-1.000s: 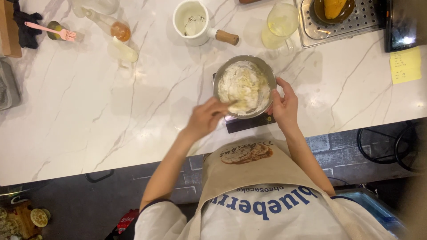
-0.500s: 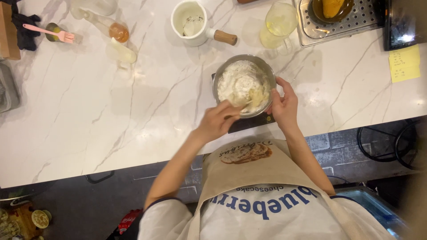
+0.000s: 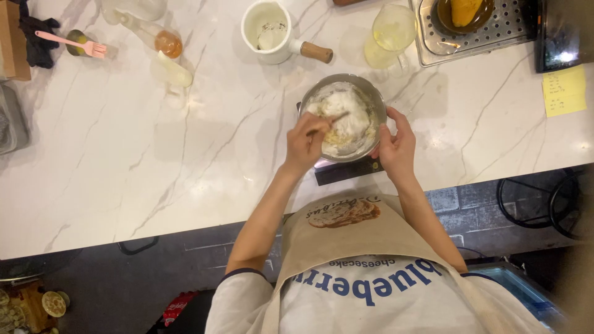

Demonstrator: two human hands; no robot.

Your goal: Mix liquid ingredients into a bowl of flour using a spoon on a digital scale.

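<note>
Yellow sticky note [image 3: 563,91]: rectangular paper label, handwritten lines, lying flat on the white marble counter [image 3: 124,154] near its far right edge. Dark screen device [image 3: 564,31]: black rectangular body at the top right corner, just above the sticky note, with a small bright glare spot on its face; display content not legible. Cardboard box [image 3: 12,40]: brown, at the far left edge of the counter, only partly in view. Red package [image 3: 176,306]: small, on the dark floor below the counter, markings too small to tell.
</note>
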